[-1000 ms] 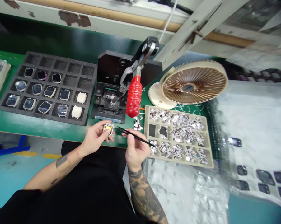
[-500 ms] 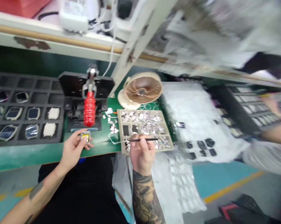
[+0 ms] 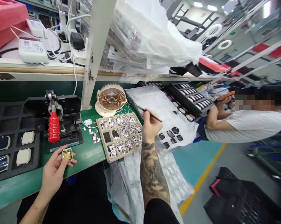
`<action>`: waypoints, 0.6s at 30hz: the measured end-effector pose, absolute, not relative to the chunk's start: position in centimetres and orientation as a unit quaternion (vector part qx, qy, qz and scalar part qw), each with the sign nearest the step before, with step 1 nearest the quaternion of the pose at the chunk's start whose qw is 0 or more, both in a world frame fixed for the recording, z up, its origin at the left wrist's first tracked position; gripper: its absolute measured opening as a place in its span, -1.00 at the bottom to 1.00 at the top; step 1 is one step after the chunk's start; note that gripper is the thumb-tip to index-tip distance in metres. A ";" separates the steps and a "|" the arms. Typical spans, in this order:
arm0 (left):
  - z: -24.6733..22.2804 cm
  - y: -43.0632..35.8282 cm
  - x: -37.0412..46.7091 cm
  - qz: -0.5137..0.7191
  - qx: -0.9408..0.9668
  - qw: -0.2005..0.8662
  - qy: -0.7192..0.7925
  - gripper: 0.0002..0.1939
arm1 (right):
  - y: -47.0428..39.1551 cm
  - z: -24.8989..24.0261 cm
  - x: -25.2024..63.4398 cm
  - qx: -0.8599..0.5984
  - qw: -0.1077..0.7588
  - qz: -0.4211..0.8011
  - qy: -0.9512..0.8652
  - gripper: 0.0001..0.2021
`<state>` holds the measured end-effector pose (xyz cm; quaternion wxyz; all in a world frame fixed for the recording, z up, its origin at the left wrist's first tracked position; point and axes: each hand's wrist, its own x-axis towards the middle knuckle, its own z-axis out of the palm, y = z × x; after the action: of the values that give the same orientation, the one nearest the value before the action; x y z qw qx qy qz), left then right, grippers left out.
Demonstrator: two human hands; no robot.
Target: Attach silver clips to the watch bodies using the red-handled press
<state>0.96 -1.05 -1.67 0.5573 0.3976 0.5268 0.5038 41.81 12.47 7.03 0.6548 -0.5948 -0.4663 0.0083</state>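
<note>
My left hand (image 3: 53, 169) grips a small silver watch case (image 3: 67, 153) with yellow inside, thumb on its open side, over the front edge of the green bench. Raised above the right side of the parts tray (image 3: 104, 135), my right hand (image 3: 151, 127) pinches a thin black pointed tool (image 3: 157, 118). Its tip points up and left, toward thin clear loops (image 3: 125, 107) beside the fan. Whether the tip holds anything is too small to tell. Several small silvery pieces fill the tray's compartments.
A press with a red handle (image 3: 53, 127) stands behind my left hand. Left of it, a black foam tray (image 3: 15, 124) holds watch cases. A beige fan (image 3: 111, 99) stands behind the parts tray. Dark watch parts (image 3: 170, 133) lie on white wrapping; a co-worker (image 3: 238, 124) sits at right.
The view has swung to the right. My right hand has moved right and away from me over the tray with the tool; the pale strand near its tip is no longer visible there. My left hand keeps its grip.
</note>
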 end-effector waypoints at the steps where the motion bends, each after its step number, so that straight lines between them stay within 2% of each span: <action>1: -1.6 -1.0 1.0 0.506 0.396 0.554 0.530 -0.38 | 10.7 6.0 39.9 -0.583 0.632 0.012 -0.510 -0.77; 3: -1.3 -1.0 1.0 0.503 0.399 0.550 0.534 -0.43 | 6.7 4.2 35.8 -0.534 0.573 0.037 -0.620 -0.80; 7: -0.9 -0.8 0.8 0.482 0.421 0.546 0.542 -0.57 | 1.7 2.2 28.3 -0.428 0.349 0.055 -0.832 -0.64; 9: -0.9 -0.8 0.7 0.477 0.428 0.543 0.542 -0.59 | 1.3 1.8 26.0 -0.419 0.249 0.038 -0.872 -0.65; 11: -0.9 -0.9 0.6 0.475 0.435 0.542 0.539 -0.60 | 1.6 1.5 25.3 -0.421 0.190 0.033 -0.886 -0.65; 14: -1.0 -1.0 0.5 0.470 0.448 0.539 0.536 -0.60 | 2.6 1.7 27.5 -0.458 0.204 0.027 -0.865 -0.62; 16: -1.0 -1.1 0.4 0.469 0.453 0.537 0.535 -0.60 | 3.7 2.2 30.9 -0.539 0.237 -0.005 -0.808 -0.62; 18: -0.9 -1.1 0.5 0.478 0.449 0.537 0.531 -0.60 | 4.9 2.7 34.7 -0.630 0.230 -0.048 -0.740 -0.67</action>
<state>0.47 -1.08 -0.95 0.5371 0.4486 0.5309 0.4779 34.72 4.93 2.70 0.2298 -0.6303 -0.7400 -0.0484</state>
